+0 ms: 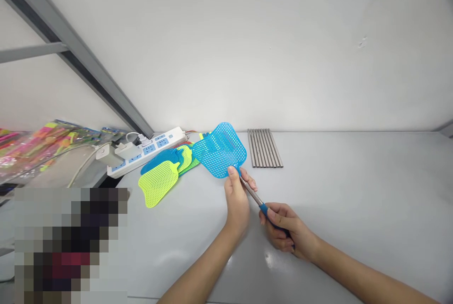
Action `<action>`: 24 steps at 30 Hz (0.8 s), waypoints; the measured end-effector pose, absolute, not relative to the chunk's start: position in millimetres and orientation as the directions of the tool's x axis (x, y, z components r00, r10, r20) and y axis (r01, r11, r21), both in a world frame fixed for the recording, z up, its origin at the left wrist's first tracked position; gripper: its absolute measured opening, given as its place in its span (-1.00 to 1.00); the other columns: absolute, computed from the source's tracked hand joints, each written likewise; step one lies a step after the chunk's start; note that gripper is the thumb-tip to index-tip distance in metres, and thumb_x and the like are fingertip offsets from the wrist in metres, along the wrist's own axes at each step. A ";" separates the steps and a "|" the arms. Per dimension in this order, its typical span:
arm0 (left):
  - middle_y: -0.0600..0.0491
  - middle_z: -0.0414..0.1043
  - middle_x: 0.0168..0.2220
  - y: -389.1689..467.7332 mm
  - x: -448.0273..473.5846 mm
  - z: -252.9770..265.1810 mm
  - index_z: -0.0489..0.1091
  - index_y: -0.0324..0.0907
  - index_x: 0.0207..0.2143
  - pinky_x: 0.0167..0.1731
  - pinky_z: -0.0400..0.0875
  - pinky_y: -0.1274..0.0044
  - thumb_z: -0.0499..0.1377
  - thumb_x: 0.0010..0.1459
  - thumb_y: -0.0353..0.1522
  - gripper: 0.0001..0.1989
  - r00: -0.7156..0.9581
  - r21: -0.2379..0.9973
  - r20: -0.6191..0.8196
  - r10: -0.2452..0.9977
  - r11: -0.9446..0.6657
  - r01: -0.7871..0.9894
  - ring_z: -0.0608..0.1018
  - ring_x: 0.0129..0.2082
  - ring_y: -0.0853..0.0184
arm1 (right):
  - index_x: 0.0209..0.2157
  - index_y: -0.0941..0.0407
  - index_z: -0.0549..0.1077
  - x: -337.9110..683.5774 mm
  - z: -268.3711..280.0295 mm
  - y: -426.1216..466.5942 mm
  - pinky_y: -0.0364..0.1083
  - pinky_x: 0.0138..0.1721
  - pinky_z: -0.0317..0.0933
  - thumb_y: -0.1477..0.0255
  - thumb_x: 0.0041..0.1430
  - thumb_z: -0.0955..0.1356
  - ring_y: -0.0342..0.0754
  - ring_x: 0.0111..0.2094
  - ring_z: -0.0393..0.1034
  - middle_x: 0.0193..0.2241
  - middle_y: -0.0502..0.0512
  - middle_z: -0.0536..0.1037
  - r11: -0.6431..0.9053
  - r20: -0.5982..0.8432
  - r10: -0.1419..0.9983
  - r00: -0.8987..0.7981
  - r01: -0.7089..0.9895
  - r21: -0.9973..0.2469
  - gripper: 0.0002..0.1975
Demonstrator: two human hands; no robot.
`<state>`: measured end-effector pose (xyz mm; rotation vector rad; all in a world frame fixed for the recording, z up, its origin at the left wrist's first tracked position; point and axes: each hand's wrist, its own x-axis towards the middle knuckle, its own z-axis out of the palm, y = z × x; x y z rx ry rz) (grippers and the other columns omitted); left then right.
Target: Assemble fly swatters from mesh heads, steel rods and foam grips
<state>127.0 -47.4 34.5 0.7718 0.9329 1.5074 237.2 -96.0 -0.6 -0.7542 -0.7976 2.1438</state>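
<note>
Head view: a fly swatter is held in both hands over the grey worktop (354,190), its blue mesh paddle (222,150) at 11 o'clock from the left hand (237,195). Left fingers pinch the paddle's neck where it meets the metal rod (252,191), the thumb lying on top. From there the rod slants toward 4 o'clock into a blue grip (264,208), around which the right hand (288,226) has its fingers curled, thumb along the upper side.

Measured from the left hand, a row of metal tubes (265,148) lies side by side at 1 o'clock, close to the wall (247,49). A yellow-green paddle (158,183) lies at 9 o'clock, with more blue and green paddles (161,160) overlapping behind it. At 10 o'clock, just past these, sits a white power strip (150,149) with plugs in it; farther out are brightly coloured things in clear wrapping (53,146).
</note>
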 end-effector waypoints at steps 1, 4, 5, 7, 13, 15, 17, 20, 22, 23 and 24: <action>0.14 0.17 -0.70 -47.6 127.0 34.3 0.15 -0.18 -0.58 -0.59 0.20 0.64 -0.14 0.07 -0.08 -0.61 -0.139 0.883 -0.031 0.990 -0.038 -0.468 0.28 -0.66 0.47 | -0.45 0.19 0.29 237.1 -0.8 -95.9 -0.31 -0.82 -0.31 0.28 0.07 0.22 -0.37 -0.81 -0.23 -0.76 -0.17 0.05 -0.555 -0.267 0.775 -0.573 -0.413 -0.722 -0.76; 0.15 0.18 -0.70 -47.2 127.4 32.8 0.15 -0.18 -0.58 -0.59 0.19 0.64 -0.15 0.08 -0.09 -0.61 -0.137 0.882 -0.026 0.990 -0.041 -0.469 0.28 -0.66 0.48 | -0.46 0.20 0.29 237.6 -0.7 -95.0 -0.31 -0.82 -0.32 0.28 0.06 0.23 -0.37 -0.81 -0.24 -0.77 -0.17 0.05 -0.566 -0.269 0.768 -0.581 -0.419 -0.710 -0.76; 0.15 0.17 -0.70 -46.8 127.7 32.1 0.14 -0.18 -0.58 -0.59 0.19 0.64 -0.15 0.08 -0.09 -0.61 -0.140 0.880 -0.028 0.990 -0.042 -0.473 0.27 -0.66 0.48 | -0.46 0.20 0.29 238.1 -0.6 -94.3 -0.31 -0.83 -0.32 0.29 0.07 0.22 -0.37 -0.81 -0.25 -0.77 -0.17 0.04 -0.575 -0.268 0.762 -0.589 -0.425 -0.699 -0.77; 0.15 0.16 -0.70 -45.8 128.4 30.6 0.14 -0.18 -0.58 -0.60 0.19 0.65 -0.14 0.07 -0.08 -0.62 -0.149 0.872 -0.040 0.988 -0.038 -0.488 0.26 -0.67 0.48 | -0.45 0.20 0.30 239.4 -0.2 -92.7 -0.31 -0.84 -0.32 0.31 0.08 0.21 -0.37 -0.82 -0.25 -0.77 -0.17 0.04 -0.601 -0.271 0.745 -0.610 -0.438 -0.668 -0.78; 0.15 0.15 -0.69 -46.0 128.9 29.8 0.12 -0.17 -0.56 -0.61 0.19 0.65 -0.17 0.08 -0.08 -0.62 -0.143 0.871 -0.059 0.988 -0.019 -0.491 0.26 -0.65 0.47 | -0.46 0.20 0.31 242.1 -0.1 -89.5 -0.31 -0.85 -0.32 0.32 0.08 0.21 -0.37 -0.83 -0.25 -0.78 -0.17 0.05 -0.657 -0.305 0.701 -0.644 -0.417 -0.628 -0.78; 0.16 0.15 -0.69 -46.9 129.0 30.2 0.11 -0.17 -0.56 -0.61 0.18 0.65 -0.18 0.09 -0.09 -0.62 -0.143 0.873 -0.059 0.988 -0.018 -0.488 0.26 -0.66 0.47 | -0.46 0.19 0.31 241.8 -0.5 -89.7 -0.31 -0.85 -0.32 0.31 0.09 0.21 -0.37 -0.83 -0.25 -0.78 -0.17 0.05 -0.651 -0.302 0.707 -0.639 -0.421 -0.632 -0.78; 0.16 0.15 -0.70 -47.6 129.2 30.5 0.11 -0.17 -0.57 -0.61 0.18 0.64 -0.18 0.09 -0.09 -0.62 -0.144 0.876 -0.060 0.988 -0.017 -0.482 0.26 -0.66 0.48 | -0.46 0.19 0.31 241.3 -0.7 -90.3 -0.31 -0.85 -0.32 0.31 0.09 0.20 -0.37 -0.83 -0.25 -0.78 -0.17 0.04 -0.645 -0.300 0.713 -0.634 -0.425 -0.636 -0.76; 0.16 0.16 -0.70 -47.3 128.5 30.4 0.11 -0.17 -0.58 -0.60 0.18 0.64 -0.17 0.08 -0.08 -0.62 -0.151 0.878 -0.055 0.987 -0.024 -0.478 0.26 -0.67 0.48 | -0.45 0.20 0.32 240.0 0.0 -91.1 -0.30 -0.85 -0.34 0.30 0.11 0.19 -0.37 -0.83 -0.25 -0.78 -0.17 0.03 -0.637 -0.306 0.721 -0.622 -0.420 -0.647 -0.75; 0.16 0.16 -0.70 -45.4 126.8 30.4 0.12 -0.17 -0.57 -0.60 0.18 0.63 -0.16 0.07 -0.07 -0.62 -0.138 0.873 -0.067 0.988 -0.009 -0.487 0.26 -0.67 0.47 | -0.44 0.20 0.34 238.4 1.0 -91.7 -0.30 -0.85 -0.35 0.31 0.11 0.19 -0.37 -0.83 -0.26 -0.78 -0.17 0.03 -0.621 -0.306 0.736 -0.604 -0.423 -0.660 -0.75; 0.16 0.16 -0.69 -44.0 125.5 30.6 0.13 -0.17 -0.57 -0.60 0.18 0.63 -0.15 0.07 -0.07 -0.62 -0.122 0.871 -0.078 0.989 0.008 -0.491 0.26 -0.67 0.47 | -0.42 0.20 0.34 237.5 1.5 -92.0 -0.29 -0.85 -0.36 0.32 0.11 0.19 -0.37 -0.83 -0.26 -0.77 -0.17 0.04 -0.611 -0.308 0.748 -0.588 -0.429 -0.665 -0.75; 0.16 0.16 -0.69 -42.3 124.0 30.9 0.14 -0.17 -0.57 -0.60 0.19 0.63 -0.13 0.06 -0.07 -0.62 -0.105 0.871 -0.087 0.991 0.025 -0.490 0.27 -0.66 0.47 | -0.41 0.21 0.35 236.5 2.2 -92.3 -0.29 -0.85 -0.35 0.32 0.11 0.19 -0.37 -0.82 -0.26 -0.77 -0.16 0.04 -0.600 -0.311 0.762 -0.568 -0.439 -0.669 -0.75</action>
